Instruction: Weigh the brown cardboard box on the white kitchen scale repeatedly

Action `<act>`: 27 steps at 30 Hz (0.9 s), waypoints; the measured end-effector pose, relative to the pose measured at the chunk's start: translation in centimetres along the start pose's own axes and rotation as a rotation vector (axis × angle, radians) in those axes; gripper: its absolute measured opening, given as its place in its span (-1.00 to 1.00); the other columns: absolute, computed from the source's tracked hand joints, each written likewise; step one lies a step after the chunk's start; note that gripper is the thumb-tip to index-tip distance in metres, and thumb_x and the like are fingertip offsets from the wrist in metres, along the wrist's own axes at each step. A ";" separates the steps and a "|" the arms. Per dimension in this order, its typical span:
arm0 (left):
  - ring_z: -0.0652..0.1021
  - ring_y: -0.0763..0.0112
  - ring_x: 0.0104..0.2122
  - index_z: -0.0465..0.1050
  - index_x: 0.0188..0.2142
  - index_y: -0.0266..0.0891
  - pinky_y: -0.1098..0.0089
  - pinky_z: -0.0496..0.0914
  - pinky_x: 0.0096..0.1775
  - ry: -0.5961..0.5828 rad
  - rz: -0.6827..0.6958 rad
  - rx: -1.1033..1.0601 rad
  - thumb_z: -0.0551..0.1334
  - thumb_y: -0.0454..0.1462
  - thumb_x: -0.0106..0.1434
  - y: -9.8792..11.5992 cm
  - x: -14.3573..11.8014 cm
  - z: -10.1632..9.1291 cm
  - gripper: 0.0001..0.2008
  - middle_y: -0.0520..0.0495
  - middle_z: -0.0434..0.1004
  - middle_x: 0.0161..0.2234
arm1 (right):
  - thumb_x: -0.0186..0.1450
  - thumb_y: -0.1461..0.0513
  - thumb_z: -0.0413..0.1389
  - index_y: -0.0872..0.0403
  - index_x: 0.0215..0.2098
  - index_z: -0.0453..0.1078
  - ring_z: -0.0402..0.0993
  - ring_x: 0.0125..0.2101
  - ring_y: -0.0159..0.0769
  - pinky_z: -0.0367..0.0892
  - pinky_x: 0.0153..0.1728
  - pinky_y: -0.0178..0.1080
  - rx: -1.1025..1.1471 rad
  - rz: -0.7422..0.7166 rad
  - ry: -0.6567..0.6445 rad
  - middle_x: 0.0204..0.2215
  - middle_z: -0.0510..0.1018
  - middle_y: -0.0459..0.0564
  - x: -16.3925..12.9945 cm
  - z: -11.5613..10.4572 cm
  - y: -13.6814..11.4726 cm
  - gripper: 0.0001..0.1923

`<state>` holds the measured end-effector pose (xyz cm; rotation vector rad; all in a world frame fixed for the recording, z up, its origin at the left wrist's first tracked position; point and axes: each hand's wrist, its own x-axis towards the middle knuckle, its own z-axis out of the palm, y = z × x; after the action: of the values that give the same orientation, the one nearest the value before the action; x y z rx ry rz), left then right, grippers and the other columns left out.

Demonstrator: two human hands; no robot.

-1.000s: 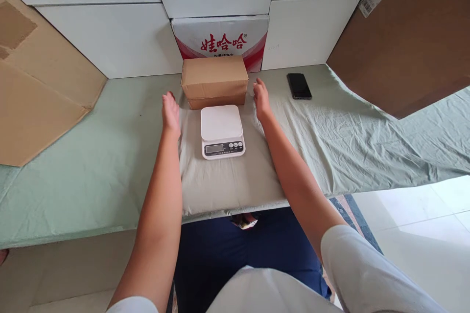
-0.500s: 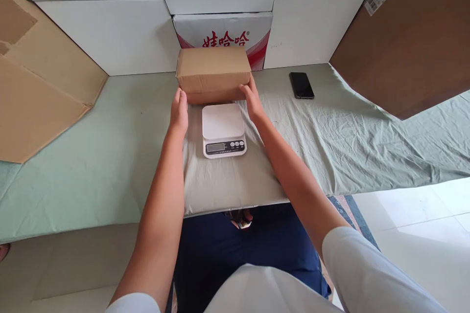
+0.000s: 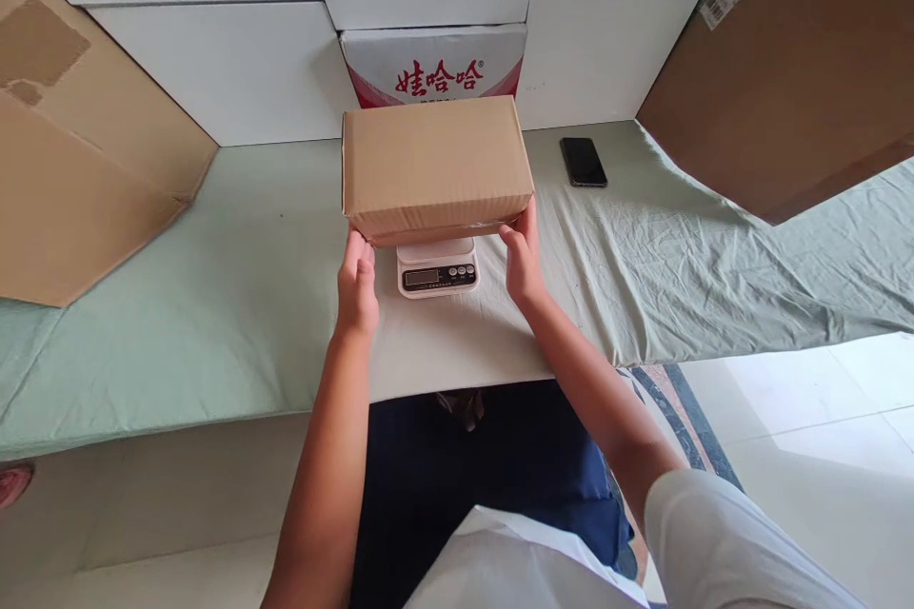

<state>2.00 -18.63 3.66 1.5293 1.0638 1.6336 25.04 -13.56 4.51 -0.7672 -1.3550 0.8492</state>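
Observation:
A closed brown cardboard box (image 3: pixel 439 162) is held between both hands over a white digital kitchen scale (image 3: pixel 438 277). My left hand (image 3: pixel 358 284) grips the box's near left corner, with the thumb in front and the other fingers partly hidden. At the near right corner, my right hand (image 3: pixel 525 255) holds the box with fingers up its side. The box covers most of the scale's weighing plate; the dark panel with its display and buttons shows in front. Whether the box touches the plate I cannot tell.
A black phone (image 3: pixel 584 162) lies on the green cloth (image 3: pixel 271 304) to the right. Large cardboard sheets or boxes stand at left (image 3: pixel 92 162) and right (image 3: pixel 792 86). Behind is a white carton with red lettering (image 3: pixel 439 67), among white panels (image 3: pixel 221 67).
Both hands have brought the box nearer to me and up, from behind the scale to above it. It now hides most of the weighing plate, which was in plain sight.

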 end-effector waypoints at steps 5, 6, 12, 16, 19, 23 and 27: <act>0.20 0.04 0.48 0.22 0.40 -0.09 0.10 0.08 0.46 0.049 -0.065 0.045 0.01 0.33 0.30 -1.1 -0.6 -0.7 -0.13 -0.20 0.18 0.47 | 0.29 -0.06 0.07 -0.20 0.34 0.14 0.11 0.40 0.05 0.10 0.46 0.23 0.040 0.059 -0.027 0.27 0.35 0.00 -0.4 0.4 0.3 -0.33; 0.20 0.04 0.47 0.22 0.40 -0.10 0.11 0.08 0.46 0.057 -0.085 0.059 0.00 0.33 0.30 -1.4 -0.6 -0.9 -0.13 -0.21 0.20 0.47 | 0.29 -0.05 0.06 -0.21 0.34 0.14 0.11 0.40 0.04 0.12 0.45 0.23 0.035 0.078 -0.024 0.28 0.35 -0.01 -0.5 0.5 0.3 -0.34; 0.23 0.05 0.47 0.22 0.41 -0.10 0.09 0.12 0.44 0.060 -0.107 0.102 -0.03 0.34 0.31 -2.2 -0.5 -1.3 -0.12 -0.22 0.27 0.43 | 0.33 -0.01 0.00 -0.21 0.37 0.07 0.14 0.38 0.02 0.14 0.44 0.23 -0.002 0.119 -0.005 0.31 0.31 -0.01 -0.8 0.8 0.6 -0.36; 0.25 0.04 0.45 0.23 0.41 -0.10 0.11 0.15 0.44 0.066 -0.104 0.098 -0.02 0.33 0.31 -1.9 -0.6 -1.2 -0.13 -0.21 0.31 0.42 | 0.33 0.02 0.02 -0.21 0.36 0.09 0.15 0.39 0.00 0.15 0.44 0.22 0.010 0.119 0.001 0.31 0.31 -0.01 -0.9 1.1 0.6 -0.36; 0.23 0.04 0.46 0.22 0.42 -0.11 0.11 0.13 0.45 0.061 -0.105 0.083 -0.02 0.33 0.32 -2.0 -0.6 -1.4 -0.12 -0.21 0.26 0.44 | 0.34 -0.01 0.01 -0.22 0.37 0.08 0.13 0.40 0.01 0.11 0.46 0.24 0.018 0.129 -0.001 0.36 0.27 -0.03 -1.0 1.0 0.6 -0.36; 0.06 0.10 0.52 0.12 0.46 -0.10 0.12 0.01 0.49 0.123 -0.059 0.052 0.01 0.32 0.32 -2.2 -0.3 -1.8 -0.11 -0.16 0.01 0.53 | 0.35 -0.04 0.01 -0.27 0.40 -0.02 -0.06 0.50 -0.02 -0.11 0.51 0.30 0.067 0.201 0.079 0.47 0.11 -0.15 -0.8 0.3 1.1 -0.32; 0.07 0.08 0.52 0.16 0.44 -0.11 0.12 0.03 0.48 0.135 -0.090 0.021 -0.01 0.35 0.29 -2.2 -0.1 -1.7 -0.08 -0.19 0.03 0.52 | 0.33 -0.01 0.00 -0.22 0.36 0.08 0.00 0.49 -0.02 -0.06 0.50 0.30 0.124 0.243 0.095 0.44 0.21 -0.13 -0.4 0.0 1.1 -0.37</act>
<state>0.16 -17.91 1.73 1.3797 1.2080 1.6866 24.94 -13.34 3.37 -0.8749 -1.1289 1.0640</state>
